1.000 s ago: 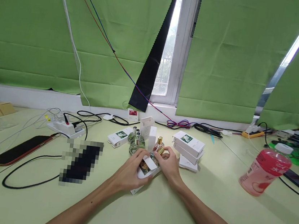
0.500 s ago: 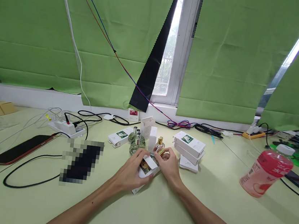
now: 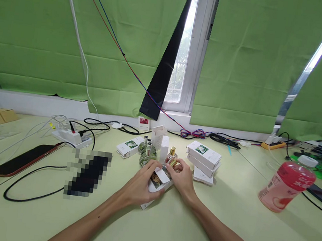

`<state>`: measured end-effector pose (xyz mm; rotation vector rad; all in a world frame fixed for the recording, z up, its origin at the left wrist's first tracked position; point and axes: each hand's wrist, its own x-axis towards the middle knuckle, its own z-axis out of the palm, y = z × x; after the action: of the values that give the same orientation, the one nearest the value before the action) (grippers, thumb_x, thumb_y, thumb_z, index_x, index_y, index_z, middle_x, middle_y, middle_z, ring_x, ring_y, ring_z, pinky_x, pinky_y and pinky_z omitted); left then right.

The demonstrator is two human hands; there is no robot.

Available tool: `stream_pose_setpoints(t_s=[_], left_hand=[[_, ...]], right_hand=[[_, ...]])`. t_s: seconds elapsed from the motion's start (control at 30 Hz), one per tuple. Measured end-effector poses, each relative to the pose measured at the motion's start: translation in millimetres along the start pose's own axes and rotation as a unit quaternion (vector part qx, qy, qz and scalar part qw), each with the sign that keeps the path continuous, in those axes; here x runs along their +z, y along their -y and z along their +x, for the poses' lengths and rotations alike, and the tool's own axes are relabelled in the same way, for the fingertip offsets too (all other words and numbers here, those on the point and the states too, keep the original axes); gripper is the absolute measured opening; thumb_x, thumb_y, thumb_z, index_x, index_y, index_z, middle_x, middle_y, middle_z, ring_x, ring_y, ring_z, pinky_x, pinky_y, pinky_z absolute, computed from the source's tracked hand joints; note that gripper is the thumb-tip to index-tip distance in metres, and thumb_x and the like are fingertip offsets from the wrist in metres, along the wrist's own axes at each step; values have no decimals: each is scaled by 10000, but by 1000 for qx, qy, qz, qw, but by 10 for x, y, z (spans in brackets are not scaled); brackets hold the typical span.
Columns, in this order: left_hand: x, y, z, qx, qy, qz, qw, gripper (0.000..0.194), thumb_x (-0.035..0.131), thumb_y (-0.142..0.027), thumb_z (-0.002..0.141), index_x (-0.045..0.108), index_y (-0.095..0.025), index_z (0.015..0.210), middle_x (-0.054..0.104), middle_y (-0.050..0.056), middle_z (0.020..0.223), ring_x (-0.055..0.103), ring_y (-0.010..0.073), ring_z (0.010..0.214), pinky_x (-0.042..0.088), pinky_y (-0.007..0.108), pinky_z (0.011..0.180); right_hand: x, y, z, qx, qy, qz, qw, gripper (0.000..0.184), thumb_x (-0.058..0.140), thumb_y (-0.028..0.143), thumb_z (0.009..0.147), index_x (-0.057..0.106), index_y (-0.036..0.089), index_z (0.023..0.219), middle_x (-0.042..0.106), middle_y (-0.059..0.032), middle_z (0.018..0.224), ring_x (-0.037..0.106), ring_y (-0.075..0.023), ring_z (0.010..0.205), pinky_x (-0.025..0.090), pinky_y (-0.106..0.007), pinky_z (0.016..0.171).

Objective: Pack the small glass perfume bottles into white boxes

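Observation:
My left hand (image 3: 141, 182) is wrapped round a white perfume box (image 3: 156, 178) with a brown flower picture, lying tilted on the table. A further white piece pokes out under its near end; whether it is a flap or another box I cannot tell. At the far end of the box, my right hand (image 3: 182, 180) pinches a small glass perfume bottle (image 3: 166, 171), mostly hidden by fingers and carton. Just behind stands a pinkish perfume bottle with a gold cap (image 3: 172, 151). Green perfume bottles (image 3: 146, 158) with silver caps cluster behind my left hand.
White boxes (image 3: 204, 154) are stacked at the right, others (image 3: 128, 147) lie at the left. Upright cartons (image 3: 164, 149) stand behind the bottles. A pink drink bottle (image 3: 286, 184) is far right; phones (image 3: 23, 160), cables and a power strip (image 3: 72, 137) are left.
Both hands have stayed almost in place. The box has shifted very slightly in my left hand, and the right fingers remain at its far end.

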<state>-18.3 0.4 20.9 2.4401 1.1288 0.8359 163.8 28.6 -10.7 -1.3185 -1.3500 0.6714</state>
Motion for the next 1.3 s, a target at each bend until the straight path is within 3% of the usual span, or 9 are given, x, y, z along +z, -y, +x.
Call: stream_pose_setpoints(t_s=[0.57,1.3], left_hand=[[16,9,0,0,-20,-1,1000,518,710,-265,742,495,-264,1213,558,58,1225,585,255,1111,510,389,935],[32,-31,-13,-12,-41,-3,999,483,697,-263,750,494,-252,1188,586,50,1152,596,247,1065,513,379,908]], right_hand=[[-7,63,-12,-2,-4,0,1000,259,704,424,730,584,215,826,695,-15,655,654,-217,624,453,-282,569],[-4,65,-28,-3,-2,15,1000,296,721,437,720,507,233,732,671,1,630,627,-196,588,465,-281,554]])
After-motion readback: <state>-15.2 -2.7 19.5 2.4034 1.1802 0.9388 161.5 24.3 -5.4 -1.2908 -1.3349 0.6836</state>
